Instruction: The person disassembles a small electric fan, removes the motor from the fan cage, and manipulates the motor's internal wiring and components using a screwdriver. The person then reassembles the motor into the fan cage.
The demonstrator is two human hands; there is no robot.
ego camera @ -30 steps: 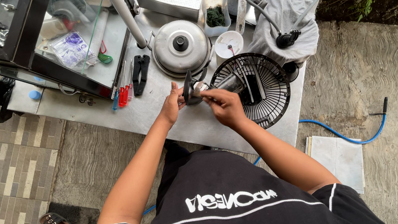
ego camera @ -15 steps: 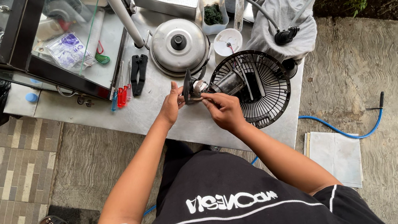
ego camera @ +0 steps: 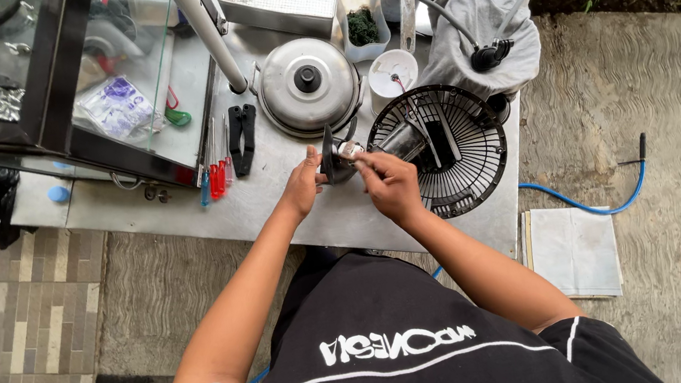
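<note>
While the small dark fan part (ego camera: 334,156) is held just above the metal surface (ego camera: 290,206), close beside the round black fan grille (ego camera: 448,148), the work is best done with the piece kept steady and square to the fingers, so that nothing slips toward the edge. The left hand (ego camera: 303,186) is closed around the near side of the part, thumb and fingers pinching its rim — a firm, nearly shut grip with no visible gap. The right hand (ego camera: 391,183) is brought in from the other side, its fingertips pressed together on a small pale metallic bit (ego camera: 350,149) at the part's centre; whether this bit is being turned or only held cannot be told. A judgement may be offered: light, even pressure from both sides would serve better than force, since the piece is small and partly hidden by the fingers. Behind the hands a domed metal lid (ego camera: 307,83) with a black knob is seen, black pliers (ego camera: 243,134) and red-handled screwdrivers (ego camera: 217,176) are laid to the left, and a grey cloth (ego camera: 480,27) is draped at the back — all well apart from the grip.
</note>
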